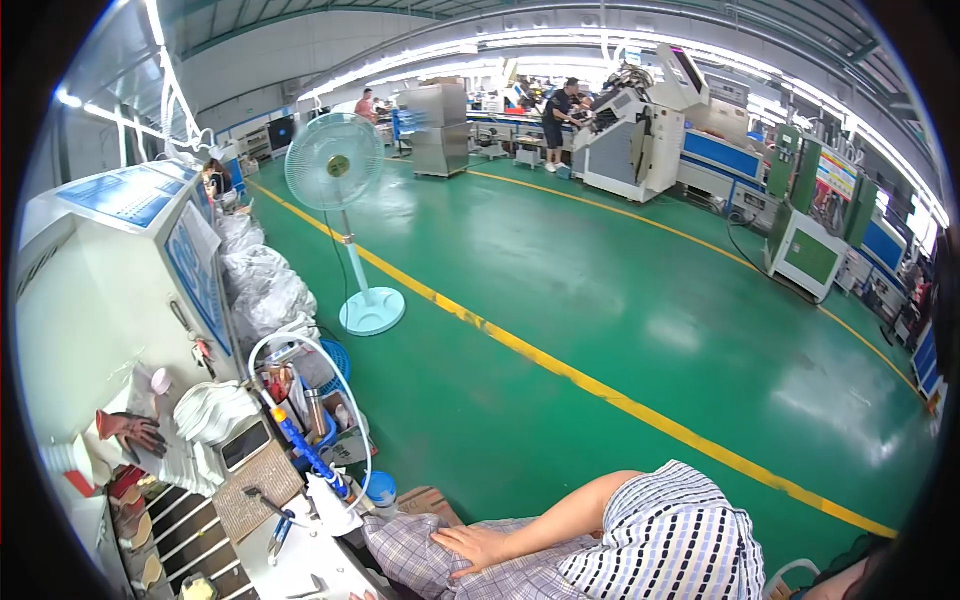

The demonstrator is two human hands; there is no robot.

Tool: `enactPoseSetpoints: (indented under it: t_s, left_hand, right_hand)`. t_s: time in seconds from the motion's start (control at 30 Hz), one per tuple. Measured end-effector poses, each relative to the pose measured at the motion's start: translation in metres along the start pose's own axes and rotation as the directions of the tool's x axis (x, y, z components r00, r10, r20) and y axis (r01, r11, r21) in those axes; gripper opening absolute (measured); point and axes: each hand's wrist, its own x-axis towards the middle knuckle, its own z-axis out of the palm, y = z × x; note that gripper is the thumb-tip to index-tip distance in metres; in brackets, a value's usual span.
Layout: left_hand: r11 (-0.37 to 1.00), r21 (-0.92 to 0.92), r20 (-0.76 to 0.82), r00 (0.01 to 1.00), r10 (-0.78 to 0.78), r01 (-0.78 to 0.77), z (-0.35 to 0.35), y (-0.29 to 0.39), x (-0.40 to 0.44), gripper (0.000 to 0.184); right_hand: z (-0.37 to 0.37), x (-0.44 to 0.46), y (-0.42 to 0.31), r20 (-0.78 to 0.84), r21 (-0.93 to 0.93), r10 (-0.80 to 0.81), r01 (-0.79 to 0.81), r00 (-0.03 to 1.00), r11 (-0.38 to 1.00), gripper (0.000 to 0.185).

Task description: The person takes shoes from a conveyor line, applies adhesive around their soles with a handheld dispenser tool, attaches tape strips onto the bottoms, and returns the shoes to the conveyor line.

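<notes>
My right hand (473,548) lies flat on a grey plaid cloth (405,540) over my lap, fingers spread and holding nothing. The arm above it comes out of a black-and-white patterned sleeve (665,530). Of my left hand, only what look like fingertips (369,596) show at the bottom edge; the rest is out of frame. Close by on the white bench lie blue-handled pliers (279,537) and a hammer-like tool (268,503). A phone (246,445) rests near a brown textured mat (258,490). A blue jointed hose (303,445) stands beside them.
Left stands a large white machine (110,290), with a dark-stained glove (130,432) and stacked white pieces (212,412). A pedestal fan (335,165) stands on the green floor beside plastic-wrapped bundles (265,290). Across the yellow line (600,395), a person (558,120) works at a machine (635,140).
</notes>
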Motion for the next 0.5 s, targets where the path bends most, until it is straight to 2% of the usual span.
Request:
enactPoseSetpoints:
  t_s: [0.03, 0.07, 0.13, 0.17, 0.27, 0.33, 0.43, 0.5]
  left_hand:
    - [0.986, 0.145, 0.019, 0.997, 0.078, -0.08, 0.006, 0.001, 0.004, 0.067]
    - [0.986, 0.15, 0.011, 0.997, 0.07, -0.071, 0.008, 0.001, 0.004, 0.067]
    - [0.952, 0.282, 0.084, 0.991, 0.102, -0.122, 0.009, 0.001, 0.003, 0.065]
    - [0.982, 0.177, 0.125, 0.991, 0.036, -0.058, 0.009, 0.002, 0.002, 0.064]
    - [0.978, 0.16, 0.197, 0.975, 0.099, -0.132, -0.001, 0.001, 0.004, 0.065]
    - [0.984, 0.153, 0.168, 0.984, 0.063, -0.089, 0.008, -0.001, -0.002, 0.064]
    - [0.986, 0.153, 0.206, 0.978, 0.039, -0.071, 0.009, -0.002, -0.003, 0.063]
    - [0.993, 0.084, 0.178, 0.982, 0.071, -0.087, 0.022, -0.008, -0.005, 0.062]
  right_hand:
    - [0.002, 0.0, 0.0, -0.017, -0.021, -0.012, 0.011, 1.0, 1.0, 0.093]
    - [0.002, 0.0, -0.001, -0.014, -0.022, -0.024, 0.023, 1.0, 0.999, 0.093]
    - [0.002, 0.001, -0.005, -0.015, -0.01, -0.01, 0.009, 1.0, 1.0, 0.094]
    - [0.0, 0.001, -0.006, -0.009, -0.008, -0.022, 0.022, 1.0, 1.0, 0.094]
    - [0.002, 0.005, -0.009, 0.002, -0.018, -0.032, 0.032, 0.999, 0.999, 0.091]
    - [0.002, 0.009, -0.011, -0.015, -0.031, -0.072, 0.072, 0.997, 0.997, 0.091]
    - [0.009, 0.015, -0.013, -0.011, -0.04, -0.118, 0.118, 0.993, 0.992, 0.092]
    - [0.007, 0.019, -0.02, 0.037, -0.059, -0.124, 0.126, 0.992, 0.99, 0.093]
